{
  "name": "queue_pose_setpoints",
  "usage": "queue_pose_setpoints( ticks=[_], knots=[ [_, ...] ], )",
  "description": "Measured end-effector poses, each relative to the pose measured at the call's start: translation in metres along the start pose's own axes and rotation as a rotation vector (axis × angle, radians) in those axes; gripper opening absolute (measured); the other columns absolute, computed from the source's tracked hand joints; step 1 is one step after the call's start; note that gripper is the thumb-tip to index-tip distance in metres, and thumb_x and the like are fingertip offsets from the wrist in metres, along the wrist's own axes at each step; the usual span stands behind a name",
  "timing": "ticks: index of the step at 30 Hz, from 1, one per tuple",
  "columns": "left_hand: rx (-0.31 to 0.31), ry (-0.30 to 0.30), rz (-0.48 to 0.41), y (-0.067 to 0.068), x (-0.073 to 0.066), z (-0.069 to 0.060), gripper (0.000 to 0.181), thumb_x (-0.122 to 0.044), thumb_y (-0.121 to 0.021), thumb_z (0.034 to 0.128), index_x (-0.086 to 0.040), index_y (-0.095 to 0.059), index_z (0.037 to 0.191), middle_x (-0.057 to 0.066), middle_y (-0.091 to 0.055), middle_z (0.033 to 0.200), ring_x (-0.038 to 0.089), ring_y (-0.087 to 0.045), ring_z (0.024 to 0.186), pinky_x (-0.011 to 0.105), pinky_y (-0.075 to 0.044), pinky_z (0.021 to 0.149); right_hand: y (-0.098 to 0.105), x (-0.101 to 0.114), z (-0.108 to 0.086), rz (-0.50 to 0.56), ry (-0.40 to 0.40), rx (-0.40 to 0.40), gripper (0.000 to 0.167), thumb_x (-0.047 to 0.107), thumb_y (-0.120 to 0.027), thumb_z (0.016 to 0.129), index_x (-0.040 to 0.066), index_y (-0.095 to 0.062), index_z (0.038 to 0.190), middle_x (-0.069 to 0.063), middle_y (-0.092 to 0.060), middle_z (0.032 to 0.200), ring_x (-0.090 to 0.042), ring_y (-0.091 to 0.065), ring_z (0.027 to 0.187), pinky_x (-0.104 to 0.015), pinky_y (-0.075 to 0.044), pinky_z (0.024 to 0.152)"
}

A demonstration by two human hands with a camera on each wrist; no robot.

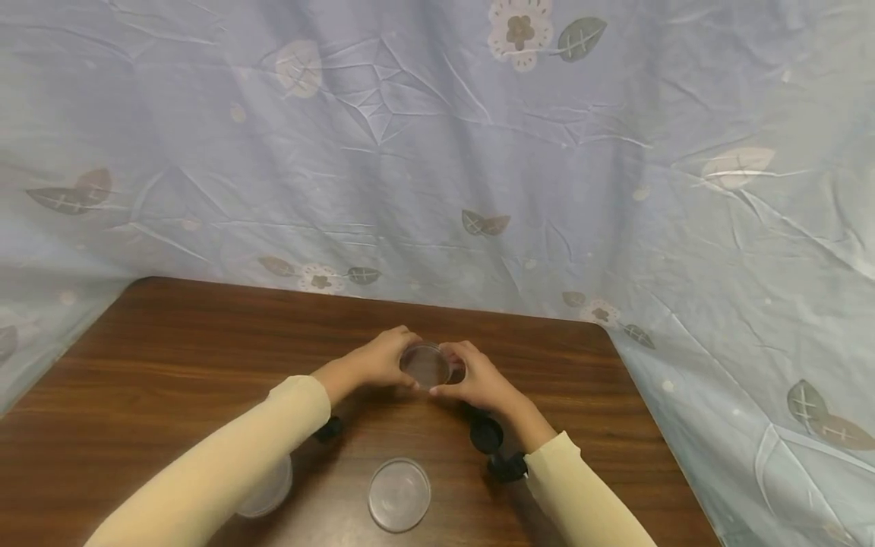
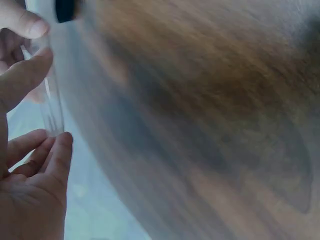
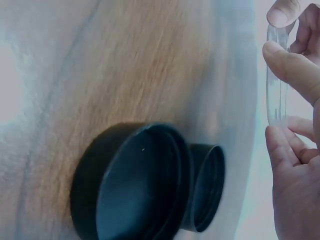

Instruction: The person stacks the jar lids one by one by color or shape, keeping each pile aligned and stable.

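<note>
A clear round petri dish (image 1: 427, 367) is held up between both hands over the far part of the table. My left hand (image 1: 386, 362) grips its left rim with thumb and fingers, while my right hand (image 1: 472, 374) grips the right rim. Both wrist views catch the petri dish (image 2: 54, 107) edge-on, with fingertips (image 3: 278, 57) pressed along its edge. Nearer me, a clear round dish or lid (image 1: 399, 495) lies flat on the wood. Another clear round piece (image 1: 270, 490) is partly hidden by the left sleeve.
A brown wooden table (image 1: 205, 334) is surrounded by a hanging patterned cloth (image 1: 424, 152). Below the right hand is a round black cap (image 1: 486, 434). From the right wrist, a large black cap (image 3: 135, 185) and a smaller one (image 3: 207, 190) appear with hollow sides showing.
</note>
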State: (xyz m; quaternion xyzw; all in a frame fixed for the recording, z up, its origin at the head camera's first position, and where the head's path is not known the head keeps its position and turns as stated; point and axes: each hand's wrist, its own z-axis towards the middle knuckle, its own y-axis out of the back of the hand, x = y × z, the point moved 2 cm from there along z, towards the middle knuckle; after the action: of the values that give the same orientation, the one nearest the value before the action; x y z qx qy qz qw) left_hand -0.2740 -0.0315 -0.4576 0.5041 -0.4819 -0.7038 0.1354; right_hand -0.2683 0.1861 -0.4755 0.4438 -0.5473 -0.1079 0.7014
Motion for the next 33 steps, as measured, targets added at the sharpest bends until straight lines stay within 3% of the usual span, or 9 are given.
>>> queue_pose_setpoints(
  ticks=[8,13,18,27,33],
  knots=[
    [0.013,-0.077,0.012,0.023,-0.021,-0.019,0.086,-0.027,-0.094,0.0783,0.008,-0.052,0.146,0.019,-0.06,0.133,0.031,-0.061,0.117,0.047,-0.055,0.104,0.013,0.025,-0.02,-0.039,0.088,-0.027,0.078,0.032,-0.089,0.085,0.008,-0.053,0.15,-0.013,-0.058,0.14,-0.03,-0.059,0.125,-0.048,-0.054,0.106],
    [0.044,-0.094,0.022,0.028,-0.035,-0.03,0.087,-0.027,-0.094,0.0782,0.007,-0.052,0.146,0.019,-0.06,0.135,0.032,-0.062,0.119,0.047,-0.055,0.104,0.017,0.036,-0.032,-0.055,0.108,-0.01,0.078,0.031,-0.089,0.085,0.008,-0.052,0.15,-0.011,-0.058,0.139,-0.027,-0.058,0.123,-0.048,-0.054,0.106],
    [0.076,-0.105,0.008,0.025,-0.042,-0.046,0.085,-0.024,-0.094,0.0775,0.008,-0.053,0.145,0.02,-0.06,0.136,0.033,-0.063,0.119,0.046,-0.057,0.101,0.012,0.044,-0.044,-0.069,0.136,0.035,0.079,0.03,-0.089,0.085,0.007,-0.051,0.151,-0.011,-0.058,0.134,-0.023,-0.058,0.119,-0.047,-0.055,0.103],
    [0.066,-0.142,0.016,0.015,-0.049,-0.075,0.084,-0.022,-0.095,0.0751,0.009,-0.056,0.142,0.019,-0.062,0.13,0.028,-0.064,0.109,0.037,-0.057,0.09,-0.002,0.053,-0.067,-0.066,0.174,0.049,0.079,0.035,-0.09,0.083,0.008,-0.053,0.149,-0.008,-0.06,0.135,-0.021,-0.059,0.119,-0.04,-0.055,0.1],
    [0.083,-0.127,0.016,0.004,-0.053,-0.091,0.083,-0.024,-0.096,0.0736,0.005,-0.058,0.141,0.015,-0.063,0.129,0.028,-0.063,0.112,0.041,-0.058,0.093,-0.016,0.052,-0.084,-0.049,0.161,0.058,0.08,0.035,-0.091,0.082,0.011,-0.054,0.148,-0.003,-0.059,0.136,-0.02,-0.06,0.12,-0.036,-0.056,0.103]
  ],
)
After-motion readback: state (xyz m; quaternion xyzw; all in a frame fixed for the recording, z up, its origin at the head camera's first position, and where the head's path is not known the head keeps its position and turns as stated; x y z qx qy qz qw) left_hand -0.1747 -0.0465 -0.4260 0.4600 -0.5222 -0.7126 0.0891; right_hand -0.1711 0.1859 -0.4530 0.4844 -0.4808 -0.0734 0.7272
